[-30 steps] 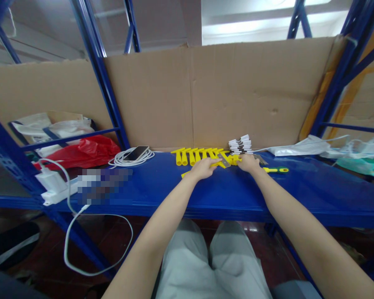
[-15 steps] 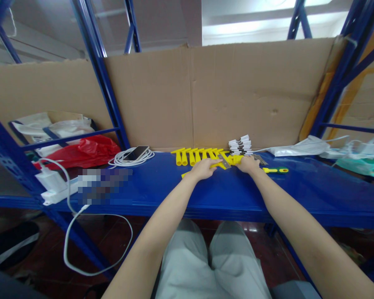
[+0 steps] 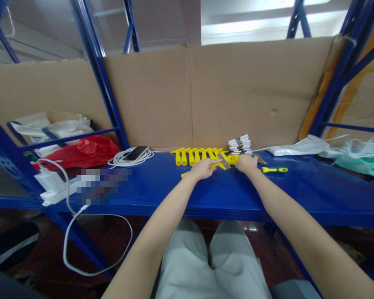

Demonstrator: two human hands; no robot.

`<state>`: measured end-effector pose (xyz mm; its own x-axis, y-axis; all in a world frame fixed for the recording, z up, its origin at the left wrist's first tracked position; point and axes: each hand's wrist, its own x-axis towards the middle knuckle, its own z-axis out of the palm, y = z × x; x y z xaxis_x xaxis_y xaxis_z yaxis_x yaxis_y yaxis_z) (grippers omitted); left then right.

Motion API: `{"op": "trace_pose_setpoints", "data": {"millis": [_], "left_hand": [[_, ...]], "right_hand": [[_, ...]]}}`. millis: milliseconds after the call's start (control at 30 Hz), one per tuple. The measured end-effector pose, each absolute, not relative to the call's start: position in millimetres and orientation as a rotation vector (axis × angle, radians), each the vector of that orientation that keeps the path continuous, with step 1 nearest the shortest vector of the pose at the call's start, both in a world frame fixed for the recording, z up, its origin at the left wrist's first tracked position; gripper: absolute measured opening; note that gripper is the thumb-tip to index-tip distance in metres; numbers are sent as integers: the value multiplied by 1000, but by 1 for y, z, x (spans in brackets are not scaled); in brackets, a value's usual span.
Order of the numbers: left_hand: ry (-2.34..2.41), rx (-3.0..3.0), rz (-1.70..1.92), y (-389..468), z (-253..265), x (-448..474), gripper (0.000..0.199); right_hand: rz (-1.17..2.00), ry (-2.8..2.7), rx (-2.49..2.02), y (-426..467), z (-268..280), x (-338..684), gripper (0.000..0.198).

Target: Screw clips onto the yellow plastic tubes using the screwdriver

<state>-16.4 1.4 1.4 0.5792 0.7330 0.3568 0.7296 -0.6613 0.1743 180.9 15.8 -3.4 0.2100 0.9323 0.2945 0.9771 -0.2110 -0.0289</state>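
Note:
My left hand (image 3: 202, 168) is closed around a yellow scraper (image 3: 217, 165) with a flat metal blade pointing right, just above the blue shelf. Close beside it, my right hand (image 3: 246, 163) has its fingers curled down at some yellow plastic parts (image 3: 233, 159); its fingertips are hidden, so its exact hold is unclear. Behind the left hand stands a row of several yellow scraper handles (image 3: 192, 158). A yellow and green screwdriver (image 3: 274, 170) lies right of my right hand. Beyond that hand sits a stack of white-wrapped pieces with dark ends (image 3: 239, 145).
A phone (image 3: 136, 153) rests on a coiled white cable (image 3: 118, 159) at the left. A power strip (image 3: 57, 195) with a charger stands near the left post. Cardboard (image 3: 252, 91) walls the back. A white packet (image 3: 299, 146) lies at the back right of the blue shelf (image 3: 314, 187).
My right hand has shifted very slightly to the left among the yellow parts. My left hand keeps the scraper in nearly the same place.

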Motion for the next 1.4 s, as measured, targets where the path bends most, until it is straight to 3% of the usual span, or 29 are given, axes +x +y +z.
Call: {"op": "trace_pose_setpoints", "data": {"millis": [300,633,800,1033,1167,1400], "left_hand": [[1296,2778,641,1,1,-17,45],[1296,2775,628,-1,3,-18,44],[1293,2784,625,0,2,-17,43],[1279,2789,602,2,1,-18,45],[1296,2772,599,0,2,-17,47],[1363,2764,574,1,0,-16,54]], "right_hand": [[-228,-1580,-2200,13,7,191,32],[-28,-1222,-1734,20,10,202,28],[452,-1034,-1529,28,7,197,30],[1124,-973,-1414,21,6,184,13],[1256,-997,-1332,14,12,180,11],[1220,-961,-1237,8,21,172,9]]}}
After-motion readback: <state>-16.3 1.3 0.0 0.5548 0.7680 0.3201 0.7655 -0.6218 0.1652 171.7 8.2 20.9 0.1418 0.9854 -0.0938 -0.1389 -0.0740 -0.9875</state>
